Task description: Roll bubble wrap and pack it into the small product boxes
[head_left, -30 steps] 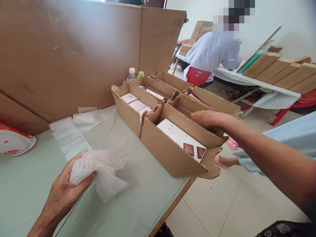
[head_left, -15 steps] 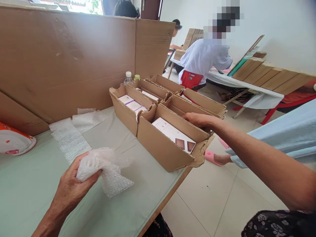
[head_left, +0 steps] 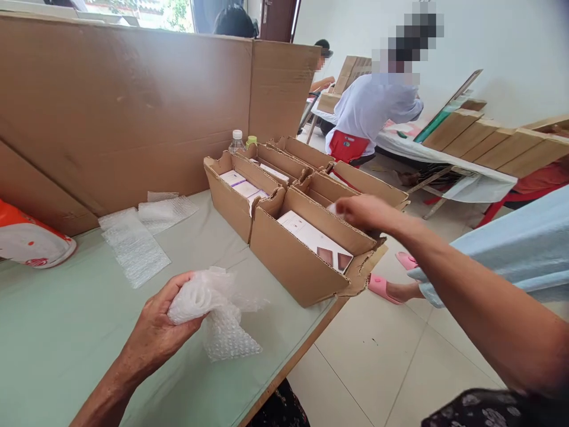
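My left hand (head_left: 166, 311) is closed round a crumpled piece of bubble wrap (head_left: 231, 338), whose loose end hangs over the table. My right hand (head_left: 367, 212) hovers over the rear cardboard box (head_left: 326, 191), fingers curled together. A small pale bit shows at its fingertips, too little to identify. Just in front, a nearer cardboard box (head_left: 293, 255) holds a white printed carton (head_left: 311, 237) with brown squares on it. To its left, another cardboard box (head_left: 226, 193) contains white and purple cartons (head_left: 242, 185).
Flat bubble wrap sheets (head_left: 136, 246) lie on the green-covered table (head_left: 66, 332). A tall cardboard panel (head_left: 133, 118) borders it behind. A bottle (head_left: 237, 141) stands behind the boxes. An orange and white package (head_left: 33, 240) is at left. A person in white (head_left: 376, 112) works at another table.
My right hand has lifted slightly out of the rear box, and a pale bit now shows at its fingertips. My left hand has shifted right with the bubble wrap.
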Available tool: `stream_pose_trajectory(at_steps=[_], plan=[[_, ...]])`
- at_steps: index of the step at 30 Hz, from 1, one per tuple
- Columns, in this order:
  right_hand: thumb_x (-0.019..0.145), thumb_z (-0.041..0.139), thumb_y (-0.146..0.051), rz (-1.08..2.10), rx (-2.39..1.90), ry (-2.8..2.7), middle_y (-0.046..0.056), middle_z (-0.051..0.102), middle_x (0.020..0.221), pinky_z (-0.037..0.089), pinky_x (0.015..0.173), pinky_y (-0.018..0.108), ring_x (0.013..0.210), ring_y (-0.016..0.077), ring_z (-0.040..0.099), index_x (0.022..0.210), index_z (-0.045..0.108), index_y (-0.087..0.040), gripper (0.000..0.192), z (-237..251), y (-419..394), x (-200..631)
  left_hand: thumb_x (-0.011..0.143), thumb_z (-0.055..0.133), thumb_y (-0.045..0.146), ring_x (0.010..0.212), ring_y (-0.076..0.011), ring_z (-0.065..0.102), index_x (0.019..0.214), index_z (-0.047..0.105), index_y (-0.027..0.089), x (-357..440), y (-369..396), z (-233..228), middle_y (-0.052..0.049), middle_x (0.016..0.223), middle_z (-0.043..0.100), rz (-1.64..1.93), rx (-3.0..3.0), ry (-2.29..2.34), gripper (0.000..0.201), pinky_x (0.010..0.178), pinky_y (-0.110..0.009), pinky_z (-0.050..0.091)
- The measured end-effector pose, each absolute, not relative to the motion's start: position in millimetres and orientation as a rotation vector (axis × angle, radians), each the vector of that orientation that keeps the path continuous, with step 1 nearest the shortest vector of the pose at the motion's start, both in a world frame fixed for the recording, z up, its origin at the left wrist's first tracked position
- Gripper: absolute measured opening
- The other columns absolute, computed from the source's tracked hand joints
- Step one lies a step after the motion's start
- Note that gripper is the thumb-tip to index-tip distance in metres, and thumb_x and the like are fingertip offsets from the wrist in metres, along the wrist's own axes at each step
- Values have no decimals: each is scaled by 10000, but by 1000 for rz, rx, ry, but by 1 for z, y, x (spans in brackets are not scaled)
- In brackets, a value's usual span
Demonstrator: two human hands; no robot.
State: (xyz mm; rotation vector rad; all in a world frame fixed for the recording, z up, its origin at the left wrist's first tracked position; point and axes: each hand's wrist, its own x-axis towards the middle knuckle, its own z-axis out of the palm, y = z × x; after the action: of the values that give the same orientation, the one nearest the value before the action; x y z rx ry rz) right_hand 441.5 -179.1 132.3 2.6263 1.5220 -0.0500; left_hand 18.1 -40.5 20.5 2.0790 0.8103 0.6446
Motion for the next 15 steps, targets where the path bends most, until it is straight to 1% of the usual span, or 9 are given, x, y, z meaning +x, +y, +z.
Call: stream_pose_trajectory(at_steps=[1,3,5,7,8,10,11,13,15], plan=[[809,565,-169,62,2682,1427,173,768,844,435,623,345,669,251,659,949,736,-194,223,145,-182,434,860,715,393,855,-212,733,1217,663,290,19,-41,24,-52,1064,750,663,2130,728,376,695,-293,597],[864,523,-207,346,2799,1368,166,764,937,448,682,375,751,271,671,1113,706,-207,309,170,-188,408,852,729,310,1164,-276,687,1206,659,298,26,-43,33,-96,1338,662,761,2258,555,361,892,-371,600],[882,530,-227,488,2833,1695,83,746,887,466,718,349,767,226,662,1109,696,-253,282,184,-191,365,824,756,258,1489,-354,420,1190,661,307,39,-48,46,-94,1640,377,915,2350,397,381,1083,-486,514],[894,533,-229,185,2697,2284,26,731,871,483,679,295,734,167,647,1040,692,-261,218,186,-187,320,805,777,247,1592,-384,187,1180,665,305,57,-57,58,-51,1739,128,1011,2362,264,396,1127,-511,478],[907,529,-225,-75,2517,2549,11,738,905,502,698,277,765,152,656,1027,695,-264,208,184,-182,303,802,777,240,1592,-381,192,1179,665,298,64,-60,63,-55,1741,115,1007,2347,197,398,1098,-479,508],[931,541,-241,-416,2232,2824,-1,752,985,525,759,263,840,138,672,1001,715,-269,190,179,-170,292,811,760,221,1496,-348,415,1167,662,271,72,-62,66,-122,1656,340,934,2303,94,372,980,-392,576],[941,557,-263,-427,2260,2841,4,756,1011,528,789,270,864,142,678,996,729,-266,180,177,-165,301,815,750,211,1385,-318,546,1150,662,258,71,-59,63,-142,1545,491,894,2285,92,349,924,-361,591],[941,609,-304,-122,2717,2633,38,760,1012,523,798,290,848,151,680,999,750,-237,167,178,-159,344,815,738,211,1168,-271,677,1106,667,248,56,-48,51,-120,1272,680,853,2252,216,302,853,-335,596],[942,610,-237,245,3295,2018,97,756,956,515,775,306,783,146,666,1030,749,-164,180,176,-156,411,809,736,266,1041,-254,707,1098,671,255,30,-32,32,-85,1139,717,829,2195,509,296,806,-335,599]])
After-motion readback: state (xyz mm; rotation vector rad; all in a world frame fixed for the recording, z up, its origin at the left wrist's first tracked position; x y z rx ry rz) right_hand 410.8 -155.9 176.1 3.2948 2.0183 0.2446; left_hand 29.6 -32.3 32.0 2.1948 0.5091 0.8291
